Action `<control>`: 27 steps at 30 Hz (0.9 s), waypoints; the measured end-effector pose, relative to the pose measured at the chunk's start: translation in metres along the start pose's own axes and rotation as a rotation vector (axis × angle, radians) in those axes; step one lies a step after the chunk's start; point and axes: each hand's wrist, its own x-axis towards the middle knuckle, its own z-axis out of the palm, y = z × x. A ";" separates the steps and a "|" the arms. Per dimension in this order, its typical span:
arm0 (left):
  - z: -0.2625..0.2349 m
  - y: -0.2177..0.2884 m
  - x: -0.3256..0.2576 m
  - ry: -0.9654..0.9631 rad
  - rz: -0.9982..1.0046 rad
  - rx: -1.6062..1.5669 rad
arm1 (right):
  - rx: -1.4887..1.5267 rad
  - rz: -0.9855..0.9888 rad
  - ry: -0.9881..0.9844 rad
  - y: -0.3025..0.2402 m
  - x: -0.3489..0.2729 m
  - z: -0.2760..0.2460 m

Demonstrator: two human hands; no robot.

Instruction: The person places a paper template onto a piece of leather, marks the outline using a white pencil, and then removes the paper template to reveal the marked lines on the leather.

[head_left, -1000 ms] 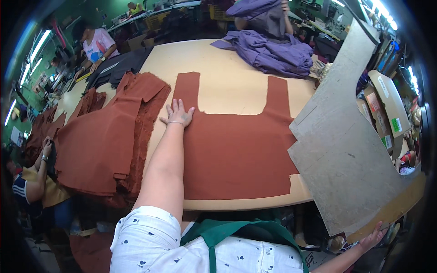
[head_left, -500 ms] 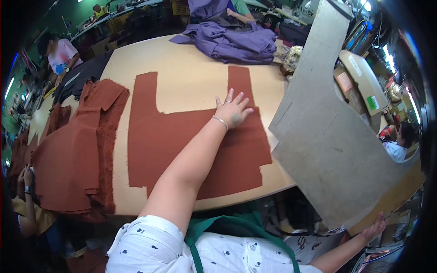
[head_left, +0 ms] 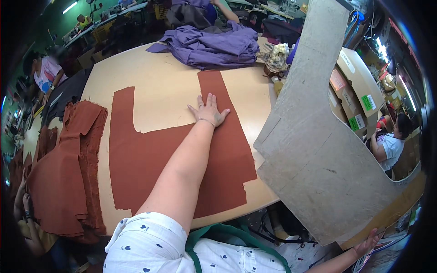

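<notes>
A rust-brown cut fabric piece (head_left: 154,159) with a deep square notch along its far side lies flat on the table. My left hand (head_left: 210,112) rests palm down on its right upright strip, fingers spread, with a thin bracelet on the wrist. Off the table's right side, a large grey pattern board (head_left: 314,150) stands tilted, with one long narrow arm and a curved cut-out. At its lower right corner my right hand (head_left: 365,245) grips the brownish edge; part of that hand is hidden behind the board.
Stacked rust-brown fabric pieces (head_left: 63,168) lie on the left of the pale table (head_left: 164,102). A purple cloth heap (head_left: 209,45) sits at the far edge. Cardboard boxes (head_left: 353,91) stand behind the board. Other people work at the left, far side and right.
My view has shifted, so the table and fabric appear lower and further left. My left hand stays flat on the fabric, and my right hand keeps hold of the board.
</notes>
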 end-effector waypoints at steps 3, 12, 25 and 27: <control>-0.009 -0.010 0.009 -0.039 -0.082 0.056 | 0.028 0.029 0.068 0.004 0.000 0.010; 0.020 -0.023 -0.112 0.029 0.370 -0.025 | 0.090 0.085 0.010 0.019 0.002 -0.036; 0.030 -0.031 -0.142 0.021 0.410 -0.006 | 0.133 -0.009 0.011 -0.016 -0.019 -0.020; 0.032 -0.032 -0.146 0.023 0.424 -0.021 | 0.146 -0.032 -0.012 -0.020 -0.018 -0.033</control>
